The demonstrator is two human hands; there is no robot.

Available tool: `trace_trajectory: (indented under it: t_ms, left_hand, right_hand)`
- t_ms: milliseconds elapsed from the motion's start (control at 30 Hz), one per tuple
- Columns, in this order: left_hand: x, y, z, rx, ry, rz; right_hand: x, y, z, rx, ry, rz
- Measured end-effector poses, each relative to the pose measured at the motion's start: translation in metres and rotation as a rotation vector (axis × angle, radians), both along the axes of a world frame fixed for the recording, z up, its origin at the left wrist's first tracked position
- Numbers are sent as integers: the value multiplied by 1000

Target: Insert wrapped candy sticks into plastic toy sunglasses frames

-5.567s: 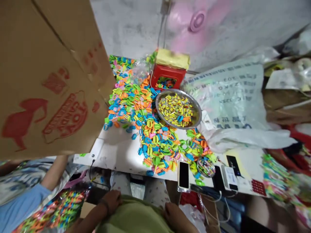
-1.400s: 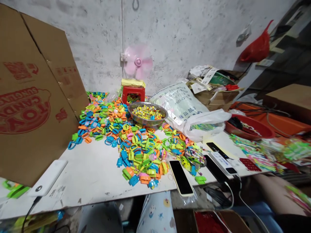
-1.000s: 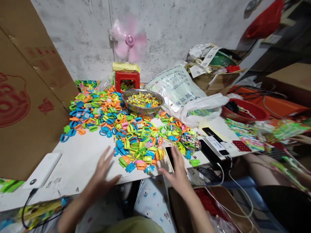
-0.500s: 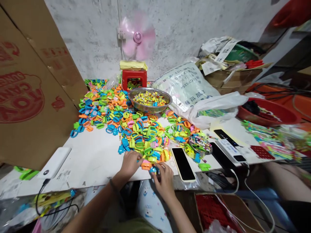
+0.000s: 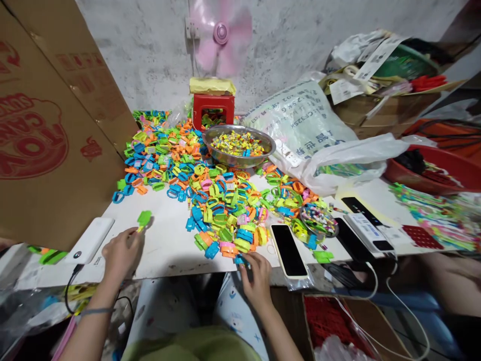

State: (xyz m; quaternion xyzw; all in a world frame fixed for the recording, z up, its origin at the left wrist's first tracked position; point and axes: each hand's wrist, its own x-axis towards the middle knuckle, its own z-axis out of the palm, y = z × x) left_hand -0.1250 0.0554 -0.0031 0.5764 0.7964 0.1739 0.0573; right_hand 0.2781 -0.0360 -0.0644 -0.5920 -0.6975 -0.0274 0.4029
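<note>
My left hand [image 5: 122,250] is over the white tabletop, left of the pile. A green plastic toy watch [image 5: 144,217] sits at its pinched fingertips, with a small yellow bit beneath it. At the table's front edge, my right hand [image 5: 257,278] has its fingers closed on a blue toy watch [image 5: 239,259], partly hidden by them. Just beyond it lies the heap of orange, green, blue and yellow toy watches [image 5: 225,210]. A metal bowl [image 5: 240,159] of small wrapped candies stands at the back of the heap.
A big cardboard box [image 5: 48,125] stands at left, beside a white power bank [image 5: 92,240]. To the right are a phone [image 5: 288,250], a small bowl of colourful bits [image 5: 319,221] and a white plastic bag [image 5: 323,170]. Behind, a pink fan [image 5: 221,34] stands above a red stool [image 5: 213,103].
My left hand has moved from the heap leftward, and a green toy watch now shows at its fingertips. My right hand stays near the edge with the blue one. The view has shifted slightly.
</note>
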Motion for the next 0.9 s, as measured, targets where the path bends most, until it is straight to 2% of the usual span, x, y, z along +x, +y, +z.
trace_trajectory:
  t_ms: [67, 133, 200, 300, 333, 400, 467, 567, 767, 900]
  left_hand:
    - [-13, -3, -14, -20, 70, 11]
    - [-2, -3, -27, 58, 45, -52]
    - [28, -2, -39, 154, -52, -247]
    - [88, 0, -51, 187, -133, -702]
    - [107, 0, -53, 189, -140, -809]
    - [134, 2, -55, 187, -185, -905]
    - [147, 4, -54, 179, -252, -900]
    - [146, 8, -52, 174, -320, -854]
    - [126, 5, -57, 196, -388, -701]
    - [120, 2, -61, 184, -457, -657]
  right_hand:
    - [1, -1, -1, 11, -28, 25]
    - [1, -1, 2, 23, -45, 45]
    - [-2, 0, 9, 17, -56, 55]
    - [-17, 11, 29, -87, -104, 80]
    - [-24, 18, 37, -146, -134, 88]
    - [-42, 36, 55, -276, -224, 93]
    - [-59, 57, 70, -383, -365, 87]
    - [-77, 82, 81, -495, -561, 109]
    - [-88, 101, 73, -514, -627, 156]
    - [-85, 105, 67, -486, -604, 209]
